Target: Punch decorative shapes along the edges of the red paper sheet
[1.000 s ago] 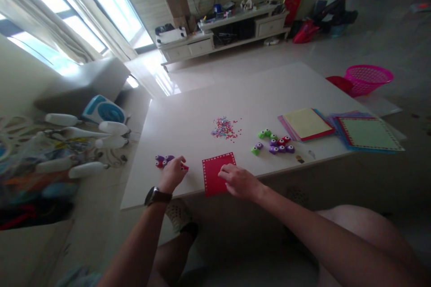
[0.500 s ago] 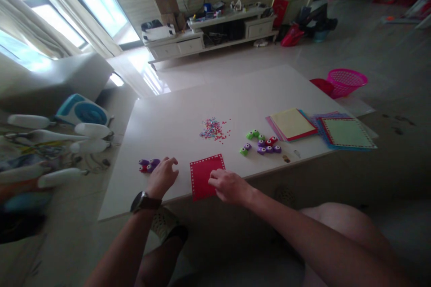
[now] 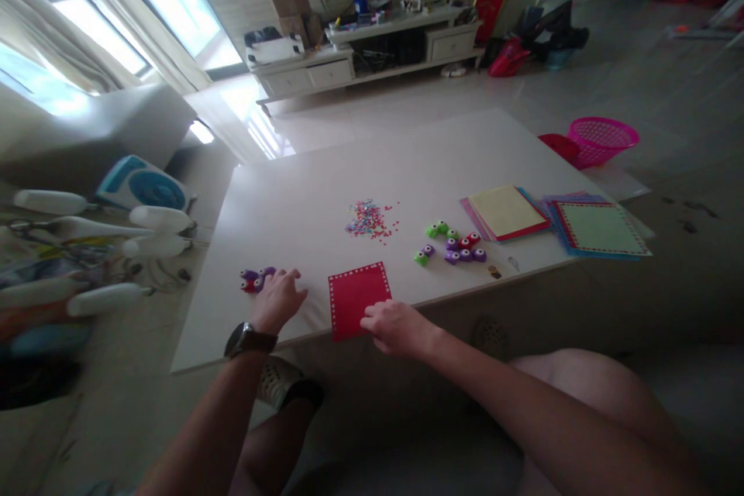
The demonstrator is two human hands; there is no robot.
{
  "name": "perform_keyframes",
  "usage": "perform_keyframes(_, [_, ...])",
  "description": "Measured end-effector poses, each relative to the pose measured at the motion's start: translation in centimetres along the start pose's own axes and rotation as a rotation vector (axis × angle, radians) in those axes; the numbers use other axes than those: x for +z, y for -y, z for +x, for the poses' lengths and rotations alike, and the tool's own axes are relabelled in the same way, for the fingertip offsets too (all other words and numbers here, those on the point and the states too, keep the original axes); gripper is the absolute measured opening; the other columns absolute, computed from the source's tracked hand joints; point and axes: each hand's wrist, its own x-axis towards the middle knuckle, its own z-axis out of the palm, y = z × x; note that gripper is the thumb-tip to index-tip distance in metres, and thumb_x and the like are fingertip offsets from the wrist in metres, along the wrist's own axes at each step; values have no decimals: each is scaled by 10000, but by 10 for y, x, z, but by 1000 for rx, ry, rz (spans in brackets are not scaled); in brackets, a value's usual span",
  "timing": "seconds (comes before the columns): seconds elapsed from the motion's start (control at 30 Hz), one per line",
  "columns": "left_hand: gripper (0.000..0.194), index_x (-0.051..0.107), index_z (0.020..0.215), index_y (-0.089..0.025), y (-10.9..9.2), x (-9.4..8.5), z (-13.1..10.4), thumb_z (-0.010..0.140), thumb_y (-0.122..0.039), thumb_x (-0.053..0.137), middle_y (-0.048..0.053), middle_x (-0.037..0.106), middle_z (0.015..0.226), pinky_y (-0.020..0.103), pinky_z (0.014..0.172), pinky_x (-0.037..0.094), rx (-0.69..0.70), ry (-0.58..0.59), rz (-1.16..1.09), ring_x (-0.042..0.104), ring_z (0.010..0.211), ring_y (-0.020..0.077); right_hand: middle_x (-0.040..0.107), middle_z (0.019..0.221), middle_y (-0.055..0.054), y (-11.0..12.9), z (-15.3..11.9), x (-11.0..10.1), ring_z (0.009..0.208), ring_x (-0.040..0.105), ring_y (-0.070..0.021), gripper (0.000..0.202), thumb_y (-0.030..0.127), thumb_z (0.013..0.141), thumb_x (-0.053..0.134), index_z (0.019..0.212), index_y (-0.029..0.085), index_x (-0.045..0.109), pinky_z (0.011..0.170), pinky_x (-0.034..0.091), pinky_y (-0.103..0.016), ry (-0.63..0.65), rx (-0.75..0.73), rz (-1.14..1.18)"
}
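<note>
A red square card (image 3: 354,294) with small pale shapes along its top and side edges lies near the front edge of the white table. My right hand (image 3: 395,327) is closed at the card's lower right, fingertips pinched over it; what they hold, if anything, is too small to see. To the left, my left hand (image 3: 280,299) has its fingers apart, beside a cluster of purple and red punches with eye-like tops (image 3: 251,280). Beyond the card, a pile of tiny colourful pieces (image 3: 367,220) is spread on the table.
Green, purple and red punches (image 3: 465,248) stand right of the card. Farther right lie a stack of coloured sheets (image 3: 504,209) and bordered cards (image 3: 601,229). A pink basket (image 3: 603,141) is past the white table (image 3: 291,194). A fan-like blue and white appliance (image 3: 142,184) is at left.
My right hand has shifted slightly down along the card's right side. My left hand has lowered its fingers a little near the punches.
</note>
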Motion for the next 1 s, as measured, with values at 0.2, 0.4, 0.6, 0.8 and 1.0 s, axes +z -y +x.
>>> perform_keyframes(0.2, [276, 654, 1207, -186, -65, -9, -30, 942, -223, 585, 123, 686, 1227, 412, 1088, 480, 277, 15, -185, 639, 1161, 288, 758, 1067, -115, 16, -7, 16, 965, 716, -255, 182, 183, 946, 610, 1058, 137, 746, 855, 546, -383, 57, -92, -34])
perform_keyframes(0.4, [210, 643, 1134, -210, -109, -7, -63, 930, -177, 608, 110, 670, 1217, 397, 1007, 512, 439, 37, -281, 617, 1174, 279, 777, 948, -80, 29, -19, 34, 817, 695, -227, 95, 209, 901, 674, 910, 184, 764, 782, 568, -364, 107, -85, 8])
perform_keyframes(0.6, [170, 638, 1053, -226, -132, -4, -76, 906, -142, 634, 112, 664, 1161, 412, 937, 528, 475, 116, -298, 617, 1094, 288, 780, 919, -138, 29, -23, 40, 795, 709, -282, 194, 275, 942, 651, 857, 147, 770, 730, 571, -400, 139, -71, -2])
perform_keyframes(0.8, [262, 618, 1087, -240, -135, 5, -72, 863, -109, 660, 101, 632, 1274, 424, 980, 529, 509, 98, -356, 582, 1175, 288, 787, 864, -139, 3, -23, 51, 781, 744, -293, 231, 316, 953, 646, 936, 147, 803, 699, 543, -373, 205, -20, -7])
perform_keyframes(1.0, [277, 611, 1130, -239, -138, 14, -70, 888, -103, 620, 104, 624, 1285, 419, 1033, 518, 505, 134, -375, 568, 1207, 279, 786, 910, -123, -4, -21, 48, 854, 726, -272, 232, 309, 966, 627, 944, 142, 786, 735, 503, -362, 122, -110, 55])
